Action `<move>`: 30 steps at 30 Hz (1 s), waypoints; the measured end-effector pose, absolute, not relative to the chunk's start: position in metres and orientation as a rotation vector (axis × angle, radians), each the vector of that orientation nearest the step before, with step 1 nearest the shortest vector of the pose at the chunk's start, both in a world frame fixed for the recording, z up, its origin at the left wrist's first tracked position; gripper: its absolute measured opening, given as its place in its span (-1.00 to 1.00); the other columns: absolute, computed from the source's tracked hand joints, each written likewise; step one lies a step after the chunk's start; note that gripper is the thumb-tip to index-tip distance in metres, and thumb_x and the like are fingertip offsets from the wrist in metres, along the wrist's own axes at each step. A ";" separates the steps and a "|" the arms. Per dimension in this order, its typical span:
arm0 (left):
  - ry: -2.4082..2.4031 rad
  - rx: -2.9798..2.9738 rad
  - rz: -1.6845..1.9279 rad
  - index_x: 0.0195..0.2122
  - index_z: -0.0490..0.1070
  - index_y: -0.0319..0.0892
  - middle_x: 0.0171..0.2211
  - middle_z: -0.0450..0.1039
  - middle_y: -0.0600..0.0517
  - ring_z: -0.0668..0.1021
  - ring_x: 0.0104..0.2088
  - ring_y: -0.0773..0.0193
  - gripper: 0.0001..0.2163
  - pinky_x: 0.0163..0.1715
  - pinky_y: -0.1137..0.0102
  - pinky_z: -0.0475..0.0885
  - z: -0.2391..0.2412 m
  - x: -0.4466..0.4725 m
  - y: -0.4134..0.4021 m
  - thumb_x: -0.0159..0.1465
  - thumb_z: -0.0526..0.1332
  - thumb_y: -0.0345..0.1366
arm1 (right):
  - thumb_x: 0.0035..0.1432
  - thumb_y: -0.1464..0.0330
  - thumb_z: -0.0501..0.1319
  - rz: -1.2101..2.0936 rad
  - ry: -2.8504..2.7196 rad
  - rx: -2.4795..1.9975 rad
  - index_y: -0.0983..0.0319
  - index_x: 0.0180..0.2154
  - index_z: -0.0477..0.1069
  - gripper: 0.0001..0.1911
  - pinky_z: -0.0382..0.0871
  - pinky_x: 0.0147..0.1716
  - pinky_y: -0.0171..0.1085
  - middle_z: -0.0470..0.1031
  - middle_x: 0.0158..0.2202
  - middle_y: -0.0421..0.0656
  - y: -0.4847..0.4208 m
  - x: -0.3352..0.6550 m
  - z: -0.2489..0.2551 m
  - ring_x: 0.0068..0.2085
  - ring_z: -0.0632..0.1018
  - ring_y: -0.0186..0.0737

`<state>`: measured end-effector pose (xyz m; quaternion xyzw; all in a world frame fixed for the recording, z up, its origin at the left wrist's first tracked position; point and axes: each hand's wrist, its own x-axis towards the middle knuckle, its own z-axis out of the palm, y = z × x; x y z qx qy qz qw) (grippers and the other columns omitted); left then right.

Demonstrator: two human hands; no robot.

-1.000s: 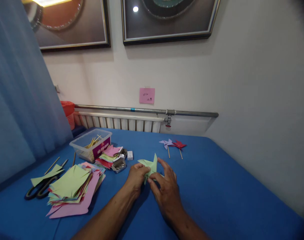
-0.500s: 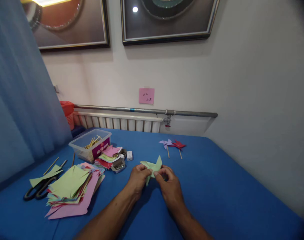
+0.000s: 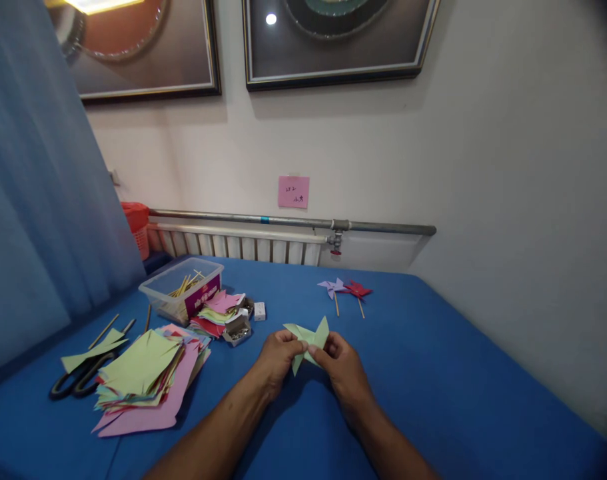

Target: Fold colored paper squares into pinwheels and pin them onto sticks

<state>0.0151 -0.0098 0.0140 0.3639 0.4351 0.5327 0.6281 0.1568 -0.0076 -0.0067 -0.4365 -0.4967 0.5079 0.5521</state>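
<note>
A light green paper pinwheel (image 3: 320,333) is held above the blue table, its folded blades pointing outward. My left hand (image 3: 279,360) pinches it from the left, thumb near its middle. From the right, my right hand (image 3: 344,367) grips it as well, with the thumb pressed close to the centre and the fingers behind the paper. The two thumbs nearly meet there and hide the middle. Beyond the hands lie a purple pinwheel (image 3: 332,287) and a red pinwheel (image 3: 357,289), each on a thin stick.
Left of my arms lies a stack of cut paper squares (image 3: 143,363), with black-handled scissors (image 3: 86,380) beside it. Behind are a clear plastic box (image 3: 180,283) of sticks, small open boxes of metal pins (image 3: 238,331) and a small white box (image 3: 260,311). A blue curtain (image 3: 48,187) hangs at left.
My right thumb has moved in toward the pinwheel's centre, beside the left thumb. The pinwheel has shifted slightly right and down. Things on the table stay in place.
</note>
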 end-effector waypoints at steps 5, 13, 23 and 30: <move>0.994 0.875 1.143 -0.58 0.47 -0.23 -0.64 0.44 0.06 0.38 -0.62 0.38 -0.84 -0.53 0.44 0.19 0.017 0.013 -0.011 -0.12 0.44 -0.35 | -0.20 0.01 0.53 1.331 -1.199 -0.993 0.26 -0.22 0.61 -0.43 0.46 -0.28 -0.18 0.68 -0.30 -0.05 0.002 0.165 -0.016 -0.30 0.62 -0.06; 0.988 0.953 1.081 -0.53 0.52 -0.27 -0.60 0.47 0.02 0.40 -0.59 0.37 -0.78 -0.51 0.44 0.20 0.015 0.011 -0.011 -0.14 0.48 -0.28 | -0.19 0.04 0.51 1.344 -1.183 -1.067 0.28 -0.28 0.62 -0.49 0.40 -0.40 -0.24 0.66 -0.38 -0.07 0.003 0.168 -0.020 -0.41 0.58 -0.14; 1.022 0.937 1.080 -0.60 0.47 -0.23 -0.66 0.42 0.05 0.34 -0.64 0.40 -0.81 -0.57 0.44 0.15 0.020 0.013 -0.014 -0.17 0.41 -0.26 | -0.12 0.14 0.46 1.331 -1.172 -1.118 0.27 -0.33 0.60 -0.64 0.33 -0.47 -0.28 0.61 -0.47 -0.15 -0.008 0.164 -0.004 -0.48 0.51 -0.21; 1.077 0.955 1.090 -0.57 0.44 -0.19 -0.68 0.42 0.05 0.34 -0.65 0.38 -0.81 -0.58 0.44 0.13 0.018 0.012 -0.011 -0.14 0.38 -0.22 | -0.12 0.08 0.45 1.283 -1.121 -1.135 0.26 -0.31 0.61 -0.58 0.35 -0.51 -0.24 0.65 -0.43 -0.09 0.001 0.164 -0.018 -0.49 0.53 -0.15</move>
